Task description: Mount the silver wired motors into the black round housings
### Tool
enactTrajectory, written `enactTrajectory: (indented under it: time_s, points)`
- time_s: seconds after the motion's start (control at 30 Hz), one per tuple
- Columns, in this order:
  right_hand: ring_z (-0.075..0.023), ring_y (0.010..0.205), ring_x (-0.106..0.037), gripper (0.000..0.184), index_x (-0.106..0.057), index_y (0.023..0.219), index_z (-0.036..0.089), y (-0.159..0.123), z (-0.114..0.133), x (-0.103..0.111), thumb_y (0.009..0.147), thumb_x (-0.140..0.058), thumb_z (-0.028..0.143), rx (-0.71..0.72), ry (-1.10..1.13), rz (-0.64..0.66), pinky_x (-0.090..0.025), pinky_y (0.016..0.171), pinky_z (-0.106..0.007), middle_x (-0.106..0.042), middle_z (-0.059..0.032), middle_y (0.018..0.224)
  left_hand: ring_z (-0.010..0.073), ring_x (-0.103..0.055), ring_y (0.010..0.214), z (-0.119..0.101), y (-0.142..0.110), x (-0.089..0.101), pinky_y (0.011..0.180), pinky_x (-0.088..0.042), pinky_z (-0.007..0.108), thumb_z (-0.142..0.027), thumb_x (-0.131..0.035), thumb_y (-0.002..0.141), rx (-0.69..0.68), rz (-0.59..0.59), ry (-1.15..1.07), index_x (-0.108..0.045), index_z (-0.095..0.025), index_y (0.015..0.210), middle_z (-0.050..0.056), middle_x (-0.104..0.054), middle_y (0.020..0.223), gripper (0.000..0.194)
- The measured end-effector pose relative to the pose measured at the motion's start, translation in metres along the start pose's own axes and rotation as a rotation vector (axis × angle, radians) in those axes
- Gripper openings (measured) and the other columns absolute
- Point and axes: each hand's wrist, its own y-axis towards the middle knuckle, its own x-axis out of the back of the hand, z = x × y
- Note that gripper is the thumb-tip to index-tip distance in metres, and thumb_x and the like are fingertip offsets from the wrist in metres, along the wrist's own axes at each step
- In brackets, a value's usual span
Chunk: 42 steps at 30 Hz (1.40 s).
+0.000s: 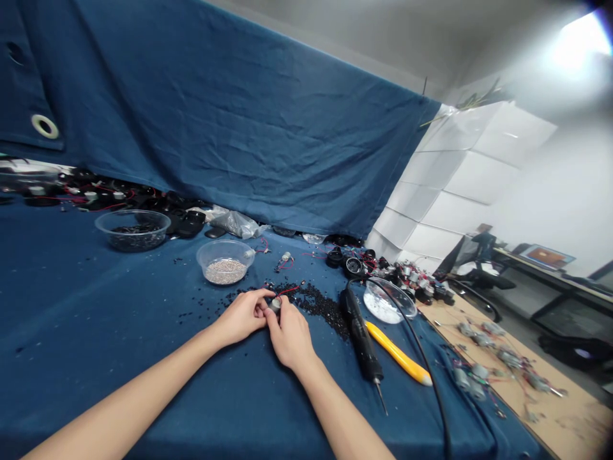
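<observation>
Small motor (274, 306) with a red wire (287, 291) is being held just above the blue-cloth tabletop (96, 332). I'm seeing the left hand (243, 316) curling closed against it and the right hand (290, 338) pinching it too, with black granules (316, 305) lying just beyond and a corded soldering iron (361, 338) resting further right.

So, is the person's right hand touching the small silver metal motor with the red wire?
Touching. The head view shows the right hand with its fingers pressed against the side of the small silver metal motor.
</observation>
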Motion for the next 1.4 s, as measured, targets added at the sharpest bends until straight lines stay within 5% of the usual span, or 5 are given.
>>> enactTrajectory:
  time_s: [1.4]
  points:
    - [-0.0163,0.085,-0.066,0.027,-0.061,0.116,0.012,0.0002,-0.0003,0.0037,0.103,-0.056,0.035,0.012,-0.067,0.061,-0.058,0.08,-0.035,-0.065,-0.0048,0.098,0.0198,-0.068,0.088,0.0006,0.0014,-0.001,0.079,-0.059,0.039,-0.033,-0.063,0.097,0.033,0.028,-0.023,-0.061,-0.015,0.119,0.007,-0.067,0.108,0.028]
